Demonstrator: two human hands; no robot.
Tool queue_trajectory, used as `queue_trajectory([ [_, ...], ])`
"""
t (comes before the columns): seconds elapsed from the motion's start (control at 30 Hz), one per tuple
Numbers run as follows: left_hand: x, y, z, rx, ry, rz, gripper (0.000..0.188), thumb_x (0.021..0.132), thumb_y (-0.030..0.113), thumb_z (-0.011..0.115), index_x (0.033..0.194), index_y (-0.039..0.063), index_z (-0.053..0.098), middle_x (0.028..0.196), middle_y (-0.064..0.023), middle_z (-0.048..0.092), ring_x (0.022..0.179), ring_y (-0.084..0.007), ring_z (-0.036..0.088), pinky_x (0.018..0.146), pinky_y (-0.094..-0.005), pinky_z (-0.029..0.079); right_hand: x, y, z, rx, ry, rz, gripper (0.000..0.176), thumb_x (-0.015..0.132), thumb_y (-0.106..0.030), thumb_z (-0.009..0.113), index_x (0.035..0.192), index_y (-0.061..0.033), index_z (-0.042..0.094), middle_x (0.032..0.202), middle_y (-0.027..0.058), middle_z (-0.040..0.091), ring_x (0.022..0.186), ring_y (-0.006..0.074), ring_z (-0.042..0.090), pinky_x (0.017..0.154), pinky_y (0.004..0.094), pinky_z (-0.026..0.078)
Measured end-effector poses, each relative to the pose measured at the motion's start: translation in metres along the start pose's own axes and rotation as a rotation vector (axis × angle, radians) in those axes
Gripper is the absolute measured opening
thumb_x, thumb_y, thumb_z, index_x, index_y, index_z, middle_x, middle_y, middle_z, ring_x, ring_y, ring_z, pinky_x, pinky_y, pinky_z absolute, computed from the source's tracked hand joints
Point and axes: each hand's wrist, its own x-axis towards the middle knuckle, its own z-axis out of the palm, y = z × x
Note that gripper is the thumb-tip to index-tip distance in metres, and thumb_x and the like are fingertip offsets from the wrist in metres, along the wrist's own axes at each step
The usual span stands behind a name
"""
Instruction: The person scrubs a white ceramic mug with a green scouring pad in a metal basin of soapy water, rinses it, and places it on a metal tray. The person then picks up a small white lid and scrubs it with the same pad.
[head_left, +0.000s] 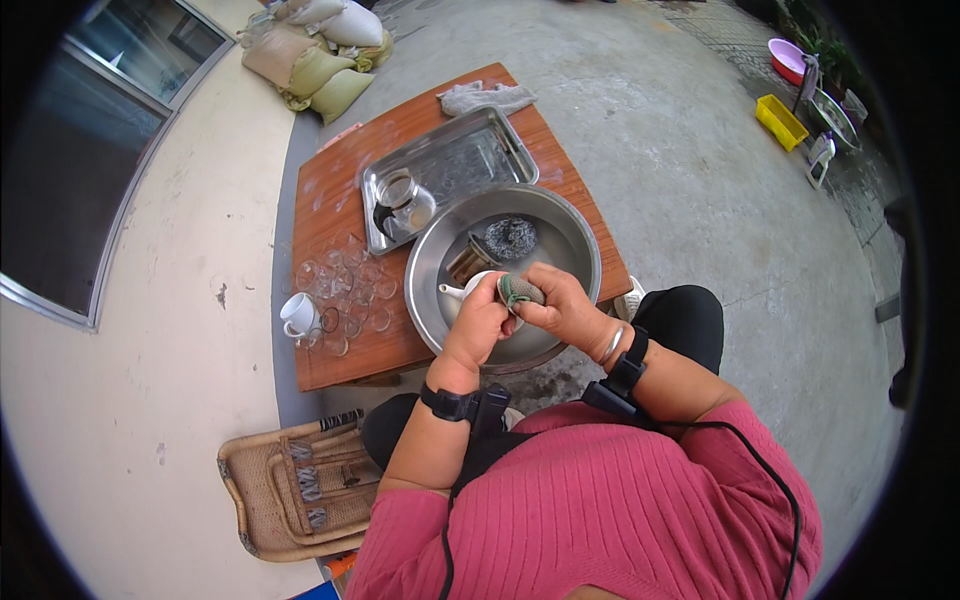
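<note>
Both my hands are together over a large round metal basin (420, 277) that holds water. My left hand (480, 319) grips a white teapot (454, 291), its spout pointing left. In my right hand (566, 304) is a brownish-grey scrubbing pad with a green tie (523, 289), pressed near the teapot; my fingers hide where they meet. Inside the basin, beyond my hands, lie a steel wool scourer (511, 238) and a brownish container with a metal rim (472, 259).
A wooden table (330, 180) bears a metal tray (465, 150) with a glass pot (409, 201), a grey cloth (486, 97), several glass cups (345, 281) and a white mug (300, 313). A wicker chair (262, 502) stands at lower left, beside the wall.
</note>
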Motion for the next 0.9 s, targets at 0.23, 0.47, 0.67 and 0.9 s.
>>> queue_trajectory([
  [0.23,0.003,-0.008,0.02,0.87,0.244,0.575,0.031,0.088,-0.003,0.051,0.119,-0.005,0.051,0.086,-0.0214,0.058,0.08,-0.0367,0.059,0.074,-0.0433,0.049,0.004,0.003,0.007,0.171,0.057,0.239,0.025,0.09,-0.024,0.064,0.092,0.0008,0.065,0.078,0.008,0.061,0.069,0.0182,0.058,0.062,0.0326,0.046],
  [0.47,0.007,-0.002,0.021,0.58,0.225,0.378,0.026,0.087,-0.006,0.05,0.111,0.003,0.054,0.089,-0.014,0.06,0.074,-0.0265,0.06,0.066,-0.0385,0.048,0.009,0.003,0.001,0.262,-0.045,0.287,0.024,0.092,-0.025,0.064,0.094,-0.0008,0.064,0.078,0.0049,0.06,0.068,0.0166,0.057,0.061,0.031,0.045],
  [0.67,0.003,0.0,0.006,-0.316,-0.002,-0.163,0.031,0.086,-0.007,0.049,0.114,0.004,0.054,0.083,-0.0048,0.056,0.061,-0.0128,0.051,0.05,-0.0267,0.036,0.004,0.001,-0.005,-0.066,-0.054,-0.078,0.026,0.088,-0.024,0.066,0.096,-0.0002,0.062,0.091,0.0176,0.06,0.085,0.0381,0.06,0.076,0.0432,0.049],
  [0.9,0.007,-0.011,0.026,0.788,0.24,0.459,0.029,0.091,-0.004,0.047,0.119,-0.001,0.051,0.099,-0.0248,0.064,0.095,-0.0383,0.065,0.086,-0.0449,0.049,0.006,0.004,0.008,0.081,0.083,0.211,0.026,0.092,-0.026,0.064,0.09,0.0004,0.064,0.084,0.0128,0.066,0.076,0.0278,0.064,0.069,0.037,0.049],
])
